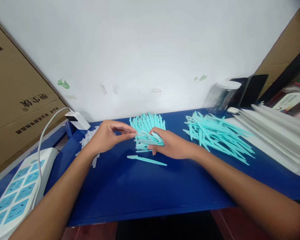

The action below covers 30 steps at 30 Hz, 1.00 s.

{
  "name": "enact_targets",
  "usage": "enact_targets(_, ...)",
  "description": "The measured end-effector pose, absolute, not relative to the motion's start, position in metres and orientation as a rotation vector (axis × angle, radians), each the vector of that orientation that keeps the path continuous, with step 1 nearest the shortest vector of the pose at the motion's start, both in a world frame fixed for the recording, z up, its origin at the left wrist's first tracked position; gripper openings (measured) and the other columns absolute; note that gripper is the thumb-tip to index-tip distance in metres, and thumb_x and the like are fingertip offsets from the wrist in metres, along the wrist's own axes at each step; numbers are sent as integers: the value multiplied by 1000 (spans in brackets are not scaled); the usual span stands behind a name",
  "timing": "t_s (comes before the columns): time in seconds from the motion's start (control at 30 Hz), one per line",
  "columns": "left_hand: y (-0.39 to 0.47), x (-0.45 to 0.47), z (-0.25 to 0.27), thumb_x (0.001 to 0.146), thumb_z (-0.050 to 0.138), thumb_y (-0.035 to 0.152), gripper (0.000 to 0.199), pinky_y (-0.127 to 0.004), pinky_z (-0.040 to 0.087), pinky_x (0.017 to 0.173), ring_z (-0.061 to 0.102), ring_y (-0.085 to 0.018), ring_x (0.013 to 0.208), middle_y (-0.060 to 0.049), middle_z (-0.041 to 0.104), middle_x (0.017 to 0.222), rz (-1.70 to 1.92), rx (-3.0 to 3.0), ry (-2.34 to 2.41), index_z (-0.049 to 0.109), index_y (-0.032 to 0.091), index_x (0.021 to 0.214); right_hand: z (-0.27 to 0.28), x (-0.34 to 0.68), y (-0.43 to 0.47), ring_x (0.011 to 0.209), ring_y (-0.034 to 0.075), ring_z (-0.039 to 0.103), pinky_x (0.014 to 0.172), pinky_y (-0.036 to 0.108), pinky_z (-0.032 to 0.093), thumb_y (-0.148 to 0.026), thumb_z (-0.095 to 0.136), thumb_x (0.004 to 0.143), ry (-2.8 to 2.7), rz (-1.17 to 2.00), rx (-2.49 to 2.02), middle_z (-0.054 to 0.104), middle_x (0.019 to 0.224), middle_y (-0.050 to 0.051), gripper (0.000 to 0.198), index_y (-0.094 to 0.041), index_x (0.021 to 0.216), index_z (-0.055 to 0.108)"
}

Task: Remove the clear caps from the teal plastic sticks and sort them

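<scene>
My right hand (168, 143) is closed around a bundle of turquoise plastic eyebrow razors (142, 137), their ends pointing left. The thumb and fingertips of my left hand (115, 135) pinch together at the left tips of this bundle; what small piece they grip is too fine to make out. One loose razor (147, 160) lies on the blue table (150, 190) just in front of the hands. Behind them sits a row of turquoise razors (147, 121). Partly hidden by my left wrist is a pile of small translucent white pieces (88, 137).
To the right lies a big loose heap of razors (215, 136), beside stacked white sheets (280, 133). A clear jar with a white lid (223, 96) stands at the wall. On the left are a power strip (22, 183), a white charger (77, 120) with a cable, and a cardboard box (20, 90).
</scene>
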<state>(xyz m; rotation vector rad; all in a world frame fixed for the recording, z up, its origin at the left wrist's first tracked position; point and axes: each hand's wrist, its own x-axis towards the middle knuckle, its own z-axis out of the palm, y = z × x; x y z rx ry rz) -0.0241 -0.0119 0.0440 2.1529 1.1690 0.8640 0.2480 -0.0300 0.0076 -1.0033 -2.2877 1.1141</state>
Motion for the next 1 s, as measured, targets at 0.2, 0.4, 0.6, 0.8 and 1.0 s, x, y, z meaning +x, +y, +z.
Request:
enact_targets(0.2, -16, -17, 38, 80, 85, 40, 25, -28, 62, 75, 78, -23, 85, -7, 83, 92, 876, 2101, 1127, 84, 19, 95, 12, 247, -33, 96, 23, 70, 80, 33, 46, -41, 60, 100, -2290, 1181, -957, 78, 91, 0, 33, -24, 125, 48)
enact_targets(0.4, -12, -16, 37, 86, 81, 41, 33, -31, 63, 80, 78, -25, 92, -9, 83, 95, 805, 1893, 1050, 78, 17, 108, 10, 247, -32, 93, 22, 68, 82, 33, 45, -43, 63, 99, -2216, 1223, -883, 77, 88, 0, 29, -23, 115, 48)
enact_targets(0.6, -6, -19, 24, 86, 81, 40, 32, -29, 60, 83, 77, -23, 94, -9, 82, 102, 803, 1658, 931, 80, 19, 111, 15, 248, -34, 88, 21, 66, 75, 31, 43, -47, 65, 97, -2182, 1301, -838, 77, 90, 1, 34, -23, 115, 50)
enact_targets(0.8, -3, -22, 16, 84, 84, 36, 22, -26, 58, 79, 76, -19, 83, -7, 81, 87, 829, 1543, 881, 83, 19, 98, 21, 248, -37, 94, 22, 66, 77, 32, 43, -48, 64, 98, -2217, 1320, -876, 79, 93, 1, 40, -22, 124, 49)
enact_targets(1.0, -7, -15, 18, 78, 89, 34, 23, -21, 57, 73, 73, -14, 77, -6, 81, 85, 798, 1403, 838, 84, 18, 94, 22, 247, -40, 98, 25, 68, 77, 32, 44, -50, 67, 95, -2207, 1406, -877, 79, 93, 1, 51, -24, 133, 45)
